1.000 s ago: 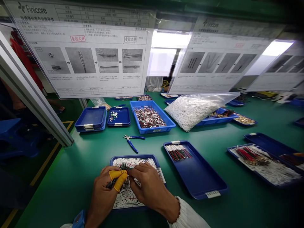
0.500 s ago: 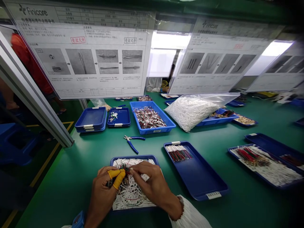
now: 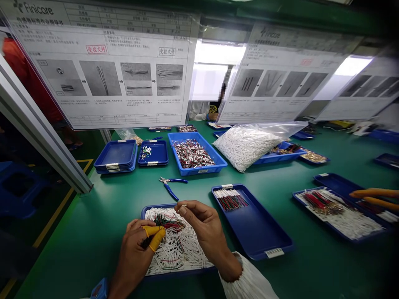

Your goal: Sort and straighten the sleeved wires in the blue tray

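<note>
My left hand (image 3: 137,251) has yellow finger cots on two fingertips and pinches a small bundle of red and green wires (image 3: 168,223) over a blue tray (image 3: 177,272) heaped with short white tubes (image 3: 179,251). My right hand (image 3: 202,228) is raised just above the tray, its thumb and forefinger pinched on one small white tube (image 3: 183,205). Both hands stay close together over the tray at the table's near edge.
Blue-handled pliers (image 3: 170,185) lie behind the tray. To the right a long blue tray (image 3: 258,232) holds sleeved wires (image 3: 230,200). Farther back stand stacked trays (image 3: 116,157), a bin of wires (image 3: 193,154) and a bag of white tubes (image 3: 249,143). Another person's orange-tipped fingers (image 3: 375,197) reach in at right.
My right hand has lifted away from the left with one white tube pinched in it. Orange-tipped fingers of another person have come in at the right edge.
</note>
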